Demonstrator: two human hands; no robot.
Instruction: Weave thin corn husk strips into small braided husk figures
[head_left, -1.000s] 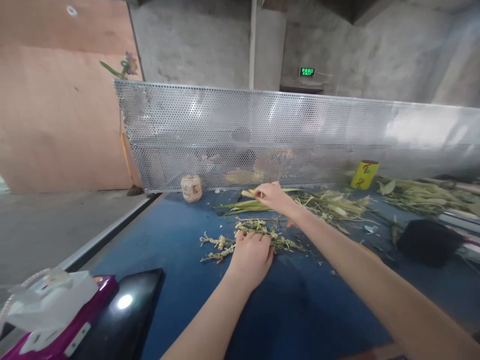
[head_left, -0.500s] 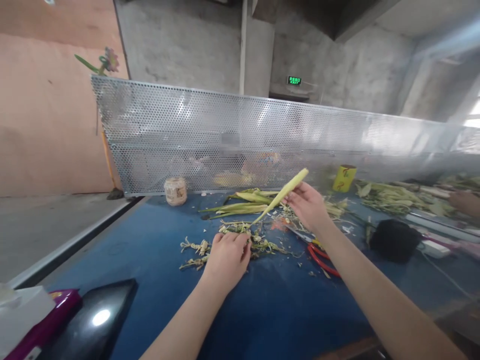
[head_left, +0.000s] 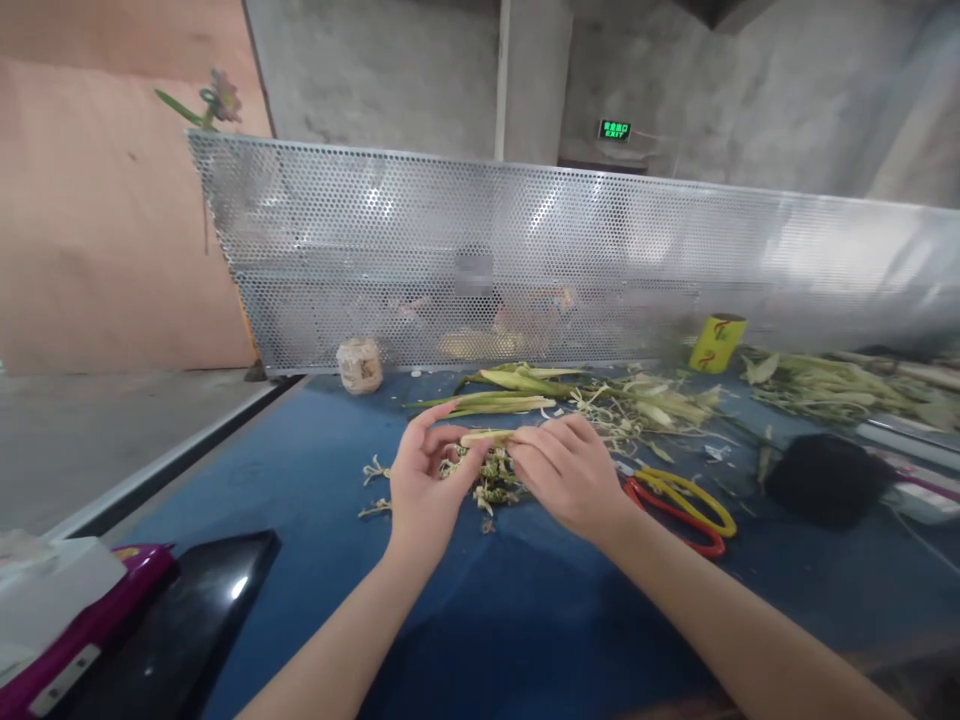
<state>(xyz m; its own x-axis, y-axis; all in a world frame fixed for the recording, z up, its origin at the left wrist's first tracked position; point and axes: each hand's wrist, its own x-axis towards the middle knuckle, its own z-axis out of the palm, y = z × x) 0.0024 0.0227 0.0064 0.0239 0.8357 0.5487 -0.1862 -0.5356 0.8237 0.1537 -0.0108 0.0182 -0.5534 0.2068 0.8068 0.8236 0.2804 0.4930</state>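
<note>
Between my two hands runs a pale yellow-green leaf strip [head_left: 486, 437]. My left hand [head_left: 429, 480] pinches its left end between thumb and fingers. The right end is gripped by the closed fingers of my right hand [head_left: 574, 475]. Under the hands lies a knotted, braided piece of dried plant strands [head_left: 493, 488], partly hidden by them; its loose ends stick out to the left. Just behind, long green leaves [head_left: 517, 380] lie in a bundle. Scissors [head_left: 686, 505] with red and yellow handles rest right of my right hand, their blades mostly covered.
A perforated metal screen [head_left: 420, 230] closes the back of the blue table [head_left: 300, 480]. Along it stand a whitish jar [head_left: 360, 366] and a yellow can [head_left: 718, 343]. Shredded leaves [head_left: 645, 405] and a black fuzzy object [head_left: 829, 480] lie right; a dark glossy panel [head_left: 202, 610] lies front left.
My right hand has come down and left, bringing the raised leaf strip low and level. My left hand has lifted off the braided piece and turned to pinch the strip.
</note>
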